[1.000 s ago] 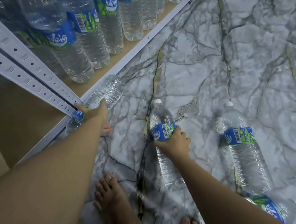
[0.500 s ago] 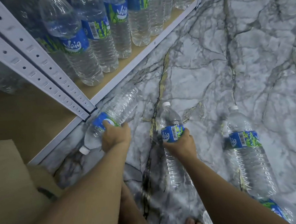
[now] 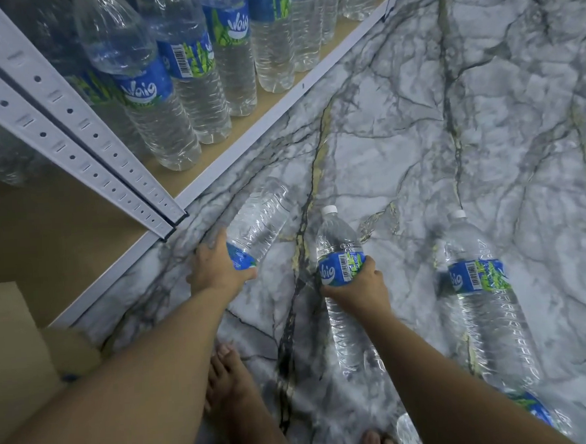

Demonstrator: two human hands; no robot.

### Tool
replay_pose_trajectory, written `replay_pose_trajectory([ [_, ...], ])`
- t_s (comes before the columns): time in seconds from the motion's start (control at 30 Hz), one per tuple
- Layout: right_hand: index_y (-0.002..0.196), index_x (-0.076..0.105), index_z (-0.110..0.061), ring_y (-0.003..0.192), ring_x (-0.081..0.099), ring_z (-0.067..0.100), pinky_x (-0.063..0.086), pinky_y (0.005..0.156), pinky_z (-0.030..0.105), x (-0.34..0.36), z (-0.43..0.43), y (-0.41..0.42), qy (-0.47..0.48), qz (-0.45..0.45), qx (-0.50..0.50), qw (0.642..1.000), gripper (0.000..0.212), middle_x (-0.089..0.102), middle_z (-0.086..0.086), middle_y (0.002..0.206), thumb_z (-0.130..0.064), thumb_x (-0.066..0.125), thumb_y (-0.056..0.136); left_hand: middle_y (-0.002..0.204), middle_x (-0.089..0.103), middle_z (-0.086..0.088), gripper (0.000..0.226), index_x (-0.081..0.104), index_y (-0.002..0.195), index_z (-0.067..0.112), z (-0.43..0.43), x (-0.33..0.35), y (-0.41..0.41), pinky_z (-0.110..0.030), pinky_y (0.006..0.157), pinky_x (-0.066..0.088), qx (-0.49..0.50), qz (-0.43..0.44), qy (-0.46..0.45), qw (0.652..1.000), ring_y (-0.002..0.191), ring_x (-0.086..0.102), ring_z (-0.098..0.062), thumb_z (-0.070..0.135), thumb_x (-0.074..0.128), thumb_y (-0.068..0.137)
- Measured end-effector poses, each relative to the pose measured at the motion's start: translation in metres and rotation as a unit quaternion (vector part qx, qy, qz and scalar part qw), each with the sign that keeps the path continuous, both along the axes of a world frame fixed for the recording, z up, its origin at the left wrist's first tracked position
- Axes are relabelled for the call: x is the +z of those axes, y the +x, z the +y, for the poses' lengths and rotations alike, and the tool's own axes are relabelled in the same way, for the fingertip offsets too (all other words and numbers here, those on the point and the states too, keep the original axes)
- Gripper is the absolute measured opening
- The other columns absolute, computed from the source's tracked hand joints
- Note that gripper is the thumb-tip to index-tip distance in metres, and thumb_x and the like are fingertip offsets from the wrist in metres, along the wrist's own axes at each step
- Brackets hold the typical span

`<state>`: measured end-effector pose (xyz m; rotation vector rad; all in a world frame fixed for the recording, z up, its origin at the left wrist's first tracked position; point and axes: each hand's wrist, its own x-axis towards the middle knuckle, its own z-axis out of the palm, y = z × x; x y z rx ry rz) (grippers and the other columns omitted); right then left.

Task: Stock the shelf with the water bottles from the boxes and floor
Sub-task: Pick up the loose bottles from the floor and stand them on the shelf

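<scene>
The left hand (image 3: 218, 264) was curled round the label end of one bottle (image 3: 264, 220), which lay tilted with its base toward the shelf (image 3: 245, 145). Its cap was hidden under the hand. The right hand (image 3: 360, 286) was wrapped round the label of a second bottle (image 3: 338, 250), whose cap pointed away. Both bottles were down at the floor (image 3: 451, 143), and I couldn't tell whether either had been lifted.

They looked full, so I'd judge them heavy for one hand each. The thin ribbed walls would likely give under a squeeze. The label band, near the shoulder, seemed the firmest place to grip.

A third bottle (image 3: 485, 299) lay well to the right, and a fourth (image 3: 543, 416) showed partly in the corner. A clear scrap at the bottom edge may have been a fifth. The front row (image 3: 220, 71) on the shelf held at least six upright bottles, with more behind that I couldn't count. One box (image 3: 14, 342) sat at the left.
</scene>
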<state>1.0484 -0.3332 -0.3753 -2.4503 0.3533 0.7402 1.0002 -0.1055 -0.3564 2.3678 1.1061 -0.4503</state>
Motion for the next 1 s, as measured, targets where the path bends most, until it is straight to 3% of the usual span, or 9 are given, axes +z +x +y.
replay_pose_trajectory([
  [0.1, 0.136, 0.033, -0.019, 0.11, 0.056, 0.032, 0.051, 0.093, 0.047, 0.002, -0.003, -0.002, 0.009, 0.002, -0.004, 1.0, 0.099, 0.052, 0.009, 0.118, -0.051, 0.079, 0.055, 0.136, 0.049, -0.01, 0.104, 0.03, 0.146, 0.036, -0.004, 0.0, -0.004, -0.04, 0.095, 0.048, 0.022, -0.001, -0.029, 0.999, 0.119, 0.052, -0.032, 0.064, 0.078, 0.058],
  [0.23, 0.14, 0.029, -0.021, 0.109, 0.057, 0.034, 0.051, 0.092, 0.047, 0.001, -0.004, -0.003, 0.012, -0.013, -0.002, 1.0, 0.103, 0.054, 0.01, 0.116, -0.054, 0.077, 0.055, 0.11, 0.064, -0.003, 0.089, 0.053, 0.117, 0.03, -0.022, 0.008, -0.003, -0.04, 0.086, 0.054, 0.052, -0.003, -0.068, 0.996, 0.1, 0.061, -0.028, 0.078, 0.067, 0.043],
  [0.33, 0.141, 0.027, -0.018, 0.111, 0.055, 0.034, 0.049, 0.094, 0.043, 0.002, -0.004, -0.003, -0.004, -0.005, 0.016, 1.0, 0.098, 0.052, 0.011, 0.119, -0.051, 0.078, 0.063, 0.111, 0.064, -0.004, 0.086, 0.056, 0.113, 0.026, -0.029, 0.022, 0.003, -0.038, 0.086, 0.054, 0.052, 0.009, -0.096, 0.994, 0.1, 0.061, -0.028, 0.075, 0.068, 0.045],
  [0.5, 0.114, 0.048, -0.016, 0.088, 0.064, 0.02, 0.054, 0.07, 0.032, 0.012, -0.015, -0.004, 0.031, -0.022, 0.003, 0.999, 0.072, 0.064, 0.004, 0.101, -0.043, 0.085, 0.059, 0.122, 0.058, -0.007, 0.085, 0.054, 0.124, 0.017, -0.03, 0.063, 0.016, -0.03, 0.083, 0.048, 0.006, 0.085, -0.071, 0.994, 0.108, 0.057, -0.027, 0.069, 0.07, 0.059],
  [0.63, 0.11, 0.049, -0.017, 0.08, 0.065, 0.017, 0.057, 0.068, 0.033, 0.02, -0.025, -0.018, 0.058, -0.057, -0.036, 0.996, 0.071, 0.065, 0.002, 0.094, -0.042, 0.089, 0.057, 0.099, 0.049, -0.012, 0.042, 0.053, 0.1, 0.005, -0.028, 0.118, 0.039, -0.032, 0.072, 0.046, 0.025, 0.155, -0.211, 0.965, 0.084, 0.052, -0.029, 0.043, 0.065, 0.086],
  [0.7, 0.111, 0.048, -0.017, 0.079, 0.064, 0.019, 0.055, 0.066, 0.033, 0.024, -0.03, -0.025, 0.071, -0.078, -0.061, 0.993, 0.071, 0.065, 0.004, 0.094, -0.038, 0.089, 0.057, 0.085, 0.056, -0.013, 0.041, 0.052, 0.086, 0.005, -0.021, 0.139, 0.044, -0.029, 0.062, 0.047, 0.045, 0.209, -0.267, 0.94, 0.068, 0.056, -0.029, 0.044, 0.065, 0.084],
  [0.77, 0.113, 0.048, -0.016, 0.079, 0.064, 0.02, 0.052, 0.065, 0.031, 0.029, -0.033, -0.029, 0.082, -0.097, -0.072, 0.989, 0.073, 0.065, 0.005, 0.095, -0.037, 0.088, 0.056, 0.091, 0.065, -0.015, 0.053, 0.059, 0.098, 0.006, -0.017, 0.146, 0.043, -0.03, 0.062, 0.053, 0.052, 0.257, -0.281, 0.923, 0.068, 0.062, -0.03, 0.051, 0.07, 0.072],
  [0.9, 0.112, 0.047, -0.019, 0.078, 0.065, 0.015, 0.053, 0.067, 0.03, 0.04, -0.033, -0.031, 0.124, -0.114, -0.074, 0.983, 0.07, 0.067, 0.001, 0.094, -0.034, 0.088, 0.058, 0.098, 0.062, -0.018, 0.06, 0.06, 0.108, 0.01, -0.01, 0.131, 0.04, -0.041, 0.059, 0.056, 0.101, 0.178, -0.339, 0.918, 0.078, 0.065, -0.037, 0.05, 0.072, 0.066],
  [1.0, 0.108, 0.049, -0.027, 0.074, 0.064, 0.004, 0.046, 0.059, 0.013, 0.052, -0.025, -0.027, 0.164, -0.128, -0.079, 0.975, 0.062, 0.067, -0.007, 0.089, -0.031, 0.087, 0.06, 0.103, 0.062, -0.02, 0.05, 0.059, 0.108, 0.013, -0.007, 0.129, 0.04, -0.048, 0.069, 0.058, 0.142, 0.118, -0.367, 0.912, 0.082, 0.066, -0.04, 0.048, 0.069, 0.074],
])
